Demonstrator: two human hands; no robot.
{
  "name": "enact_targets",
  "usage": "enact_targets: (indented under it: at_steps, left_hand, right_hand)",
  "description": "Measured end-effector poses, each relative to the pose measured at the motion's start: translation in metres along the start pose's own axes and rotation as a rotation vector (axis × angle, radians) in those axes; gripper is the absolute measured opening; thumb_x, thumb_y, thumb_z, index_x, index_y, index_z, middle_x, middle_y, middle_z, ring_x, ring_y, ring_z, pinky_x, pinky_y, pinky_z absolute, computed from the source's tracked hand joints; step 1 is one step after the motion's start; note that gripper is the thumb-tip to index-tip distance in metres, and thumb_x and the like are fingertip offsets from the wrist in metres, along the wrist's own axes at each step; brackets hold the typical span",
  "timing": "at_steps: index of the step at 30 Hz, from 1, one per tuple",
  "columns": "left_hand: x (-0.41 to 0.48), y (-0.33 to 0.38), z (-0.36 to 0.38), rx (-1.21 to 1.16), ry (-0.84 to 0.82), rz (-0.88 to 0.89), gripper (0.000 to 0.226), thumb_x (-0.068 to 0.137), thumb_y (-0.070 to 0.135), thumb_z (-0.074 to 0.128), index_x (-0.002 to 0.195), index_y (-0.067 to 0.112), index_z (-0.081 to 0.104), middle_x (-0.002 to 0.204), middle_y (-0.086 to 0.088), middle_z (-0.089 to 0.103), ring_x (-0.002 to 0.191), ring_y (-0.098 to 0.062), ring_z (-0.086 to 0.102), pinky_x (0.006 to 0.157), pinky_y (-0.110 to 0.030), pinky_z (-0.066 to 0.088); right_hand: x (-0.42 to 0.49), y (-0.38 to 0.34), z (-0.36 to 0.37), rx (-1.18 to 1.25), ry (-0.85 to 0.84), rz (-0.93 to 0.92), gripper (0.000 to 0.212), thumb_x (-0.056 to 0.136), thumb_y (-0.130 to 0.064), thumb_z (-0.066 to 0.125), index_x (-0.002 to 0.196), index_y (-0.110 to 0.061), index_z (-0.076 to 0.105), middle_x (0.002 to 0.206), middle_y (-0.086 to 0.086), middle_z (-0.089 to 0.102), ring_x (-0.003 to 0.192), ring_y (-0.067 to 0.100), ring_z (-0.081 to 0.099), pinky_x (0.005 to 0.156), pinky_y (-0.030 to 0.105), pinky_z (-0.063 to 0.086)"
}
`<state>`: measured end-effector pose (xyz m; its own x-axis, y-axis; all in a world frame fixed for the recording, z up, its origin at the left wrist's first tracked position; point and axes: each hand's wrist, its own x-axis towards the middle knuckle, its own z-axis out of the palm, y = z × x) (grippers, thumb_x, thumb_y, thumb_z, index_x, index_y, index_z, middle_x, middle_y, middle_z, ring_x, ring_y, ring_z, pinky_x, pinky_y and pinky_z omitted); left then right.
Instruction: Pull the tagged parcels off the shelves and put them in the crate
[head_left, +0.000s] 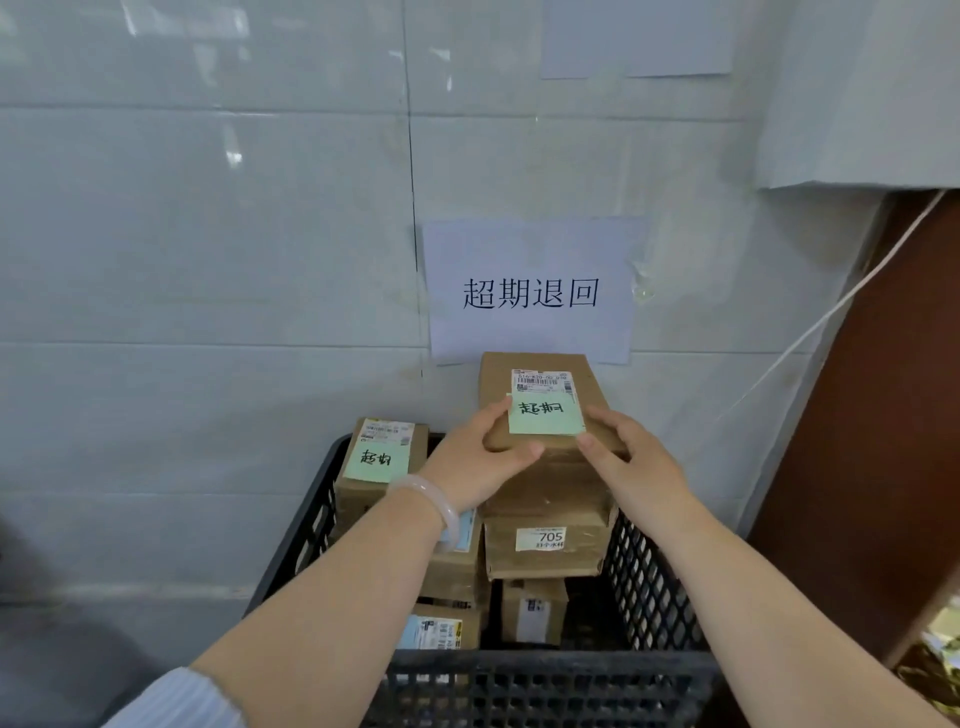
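Note:
A brown cardboard parcel (540, 374) with a white shipping label and a green handwritten tag sits on top of the pile in the black mesh crate (654, 587). My left hand (478, 462) grips its near left corner. My right hand (628, 462) grips its near right corner. A second parcel with a green tag (379, 462) stands at the crate's far left. Below the held one lies a box marked 705 (545, 545), and several smaller boxes fill the crate's bottom.
The crate stands against a white tiled wall with a paper sign (530, 291) right above it. A brown wooden panel (893, 415) and a white cable run down the right side. Grey floor lies to the left.

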<state>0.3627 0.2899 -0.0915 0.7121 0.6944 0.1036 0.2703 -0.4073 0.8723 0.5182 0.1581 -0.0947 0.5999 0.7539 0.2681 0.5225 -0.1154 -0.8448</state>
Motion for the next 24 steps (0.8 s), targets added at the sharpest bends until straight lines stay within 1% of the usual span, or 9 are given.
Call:
enact_targets:
  at_steps: [2,5,6,8,11,13,15,19,24]
  left_hand:
    - [0.007,-0.005,0.004,0.018,0.018,0.007,0.076,0.085,0.056,0.066,0.15,0.045,0.027,0.154,0.012,0.037,0.139,-0.01,0.035,0.105,-0.024,0.029]
    - [0.021,-0.006,0.001,0.036,0.041,-0.026,0.074,0.086,0.056,0.065,0.149,0.047,0.027,0.152,0.01,0.041,0.136,-0.014,0.04,0.104,-0.025,0.033]
    - [0.025,-0.005,0.001,0.058,0.052,-0.034,0.073,0.086,0.056,0.064,0.149,0.047,0.027,0.151,0.009,0.042,0.134,-0.015,0.043,0.102,-0.026,0.034]
    - [0.032,-0.005,0.001,0.11,0.073,-0.034,0.072,0.087,0.057,0.063,0.149,0.046,0.028,0.148,0.005,0.043,0.13,-0.018,0.046,0.104,-0.03,0.037]
    - [0.034,-0.005,-0.001,0.206,0.081,-0.009,0.073,0.087,0.06,0.06,0.15,0.041,0.029,0.15,0.0,0.04,0.133,-0.021,0.044,0.11,-0.039,0.037]
    - [0.03,-0.004,-0.004,0.318,0.078,0.005,0.076,0.085,0.066,0.057,0.151,0.042,0.027,0.157,-0.001,0.029,0.141,-0.023,0.033,0.115,-0.042,0.031]
    - [0.023,-0.001,-0.007,0.452,0.083,0.045,0.08,0.083,0.072,0.053,0.151,0.045,0.022,0.163,-0.001,0.016,0.149,-0.025,0.015,0.118,-0.043,0.02]
    - [-0.004,0.005,0.003,0.812,0.184,0.305,0.081,0.083,0.079,0.039,0.152,0.049,0.009,0.165,0.0,-0.001,0.15,-0.024,-0.009,0.12,-0.049,-0.001]
    - [-0.039,0.007,0.036,0.91,0.107,0.58,0.079,0.087,0.074,0.036,0.153,0.047,0.002,0.165,0.001,-0.008,0.149,-0.022,-0.018,0.117,-0.052,-0.017]
  right_hand:
    - [0.011,0.004,0.001,-0.046,-0.021,0.0,0.042,0.093,-0.044,0.056,0.134,-0.041,0.048,0.14,-0.01,0.05,0.12,0.006,0.048,0.089,0.02,0.037]
    - [0.027,0.003,0.001,-0.093,-0.041,-0.002,0.047,0.094,-0.045,0.055,0.14,-0.039,0.046,0.143,-0.009,0.047,0.102,0.007,0.059,0.072,0.009,0.042]
    - [0.032,0.003,0.001,-0.099,-0.049,-0.007,0.049,0.094,-0.045,0.055,0.141,-0.037,0.045,0.144,-0.008,0.046,0.109,0.013,0.059,0.076,0.011,0.044]
    - [0.04,0.003,0.001,-0.112,-0.059,-0.014,0.051,0.094,-0.043,0.056,0.143,-0.034,0.044,0.148,-0.006,0.044,0.129,0.014,0.046,0.096,0.02,0.036]
    - [0.042,0.001,-0.001,-0.181,-0.066,-0.005,0.056,0.094,-0.045,0.056,0.146,-0.032,0.041,0.153,-0.001,0.037,0.139,0.014,0.033,0.111,0.027,0.025]
    - [0.034,-0.001,-0.006,-0.302,-0.048,-0.013,0.062,0.092,-0.052,0.054,0.149,-0.035,0.034,0.158,-0.001,0.025,0.145,0.014,0.02,0.114,0.031,0.017]
    - [0.022,-0.006,-0.013,-0.362,-0.007,-0.038,0.069,0.089,-0.058,0.054,0.15,-0.041,0.027,0.16,-0.008,0.019,0.146,0.011,0.015,0.116,0.035,0.017]
    - [-0.023,-0.008,-0.02,-0.438,0.047,-0.091,0.08,0.084,-0.064,0.055,0.151,-0.046,0.015,0.16,-0.016,0.013,0.146,0.007,0.013,0.117,0.034,0.018]
    - [-0.11,0.012,-0.019,-0.652,0.102,-0.076,0.089,0.08,-0.07,0.054,0.146,-0.05,-0.002,0.151,-0.027,0.003,0.146,0.006,0.004,0.114,0.028,0.002]
